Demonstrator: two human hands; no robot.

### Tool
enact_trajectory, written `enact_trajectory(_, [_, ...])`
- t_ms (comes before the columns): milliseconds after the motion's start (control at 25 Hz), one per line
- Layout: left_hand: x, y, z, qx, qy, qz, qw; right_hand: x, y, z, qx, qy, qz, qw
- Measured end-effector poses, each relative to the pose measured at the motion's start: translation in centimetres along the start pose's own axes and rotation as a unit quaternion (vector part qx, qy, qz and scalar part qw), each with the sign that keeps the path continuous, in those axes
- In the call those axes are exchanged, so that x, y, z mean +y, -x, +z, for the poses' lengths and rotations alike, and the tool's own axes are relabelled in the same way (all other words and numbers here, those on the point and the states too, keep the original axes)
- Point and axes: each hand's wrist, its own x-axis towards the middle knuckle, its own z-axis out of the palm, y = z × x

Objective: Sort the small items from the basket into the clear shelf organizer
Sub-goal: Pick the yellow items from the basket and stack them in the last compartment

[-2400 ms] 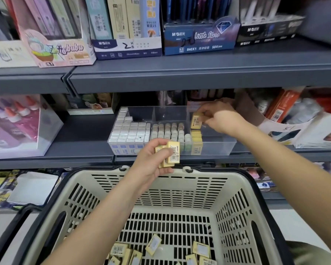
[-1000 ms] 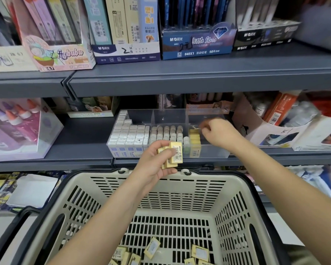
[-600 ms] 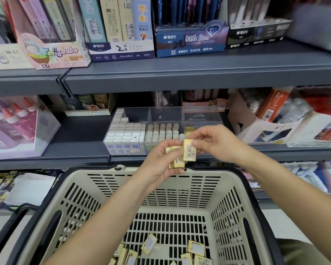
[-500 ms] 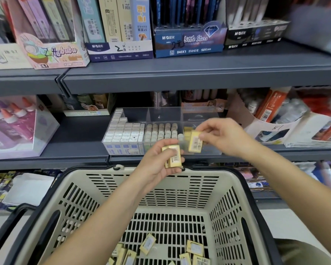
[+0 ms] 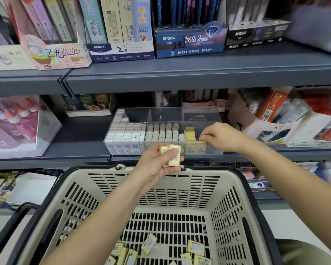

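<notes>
Nearest the body, loose on the slatted floor of the beige plastic shopping basket [image 5: 227, 190]: small flat yellow wrapped blocks [image 5: 196, 248] with white barcode labels, not yet sorted. Over the basket's far rim, grips a short stack of yellow blocks [image 5: 174, 155] in the left hand [image 5: 151, 169], palm up, thumb and curled fingers closed round it. Further on, above the grey metal shelf [image 5: 80, 131], reaches the right hand [image 5: 223, 137] into the rightmost bay of the clear plastic three-bay organizer [image 5: 203, 117]; curls the fingers and pinches the top edge of a single yellow block [image 5: 199, 145] standing at the front wall. Behind that, a filed yellow row [image 5: 189, 133]; to the left, bays of pale round-topped pieces [image 5: 162, 131] and white rectangular blocks [image 5: 126, 131].

Risks tipping the single yellow block flat, or toppling the filed yellow row, if released before seated upright: nothing braces these pieces but their neighbours and the wall. Risks spilling the short stack too, held one-handed over the rim.

Has the single yellow block directly under the right fingertips, touching them, inside the bay; holds the short stack in the left palm, near the organizer's front yet outside it.
</notes>
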Motion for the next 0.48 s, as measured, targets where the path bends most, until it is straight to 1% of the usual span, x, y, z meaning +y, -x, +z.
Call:
enact_trajectory(120, [-0.2, -0.2, 0.5, -0.009, 0.001, 0.001, 1.000, -0.4, 0.2, -0.4, -0.012, 0.011, -0.010, 1.000])
enact_trajectory(200, [-0.3, -0.3, 0.6, -0.011, 0.005, -0.001, 1.000, -1.0, 0.8, -0.9, 0.031, 0.002, -0.024, 0.999])
enact_trajectory(240, [-0.4, -0.4, 0.6, -0.013, 0.006, -0.001, 1.000, -1.5, 1.2, -1.1, 0.056, -0.025, -0.037, 0.997])
enact_trajectory(280, [-0.5, -0.4, 0.7, -0.016, 0.008, 0.001, 1.000, -2.1, 1.8, -1.1, 0.063, -0.069, -0.054, 0.994])
enact_trajectory(360, [-0.7, -0.5, 0.9, -0.029, 0.014, 0.008, 0.999, -3.6, 3.0, -0.5, 0.021, -0.157, -0.078, 0.984])
enact_trajectory(400, [-0.8, -0.5, 1.2, -0.034, 0.016, 0.010, 0.999, -4.1, 3.5, 0.1, 0.004, -0.179, -0.077, 0.981])
enact_trajectory(480, [-1.1, -0.8, 1.6, -0.027, 0.015, 0.010, 0.999, -4.4, 4.0, 0.8, 0.017, -0.187, -0.066, 0.980])
